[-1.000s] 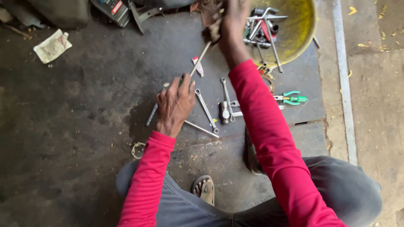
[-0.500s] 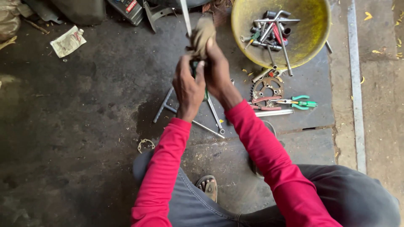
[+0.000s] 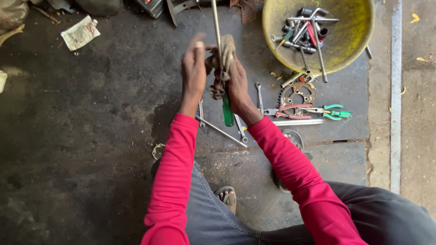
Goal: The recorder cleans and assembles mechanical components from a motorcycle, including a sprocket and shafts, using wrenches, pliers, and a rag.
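Right now the right hand (image 3: 238, 88) is clamped around a long screwdriver with a translucent green handle and thin steel shaft (image 3: 220, 54), with a crumpled tan rag (image 3: 222, 59) bunched between the palm and the shaft. The left hand (image 3: 194, 68) sits just left of the shaft, fingers loosely curled, fingertips touching the rag's edge; it looks blurred, so whether it actually grips the cloth I cannot tell.

The screwdriver's long axis runs nearly straight away from the person: handle end pointing back toward the wrists, the shaft running on past the rag and out of the top of the frame. The right hand is the nearer one, wrapped on it; the left is beside it.

Taking the screwdriver as landmark: under its handle, on the dark greasy concrete floor (image 3: 91, 136), lie several steel spanners (image 3: 220, 130). To its right lie a toothed steel sprocket (image 3: 297, 94) and green-handled pliers (image 3: 334, 112), touching or overlapping other tools. Further right and beyond sits a round yellow plastic basin (image 3: 359, 27) holding sockets and wrenches. Well to its left lies a crumpled white packet (image 3: 81, 32).
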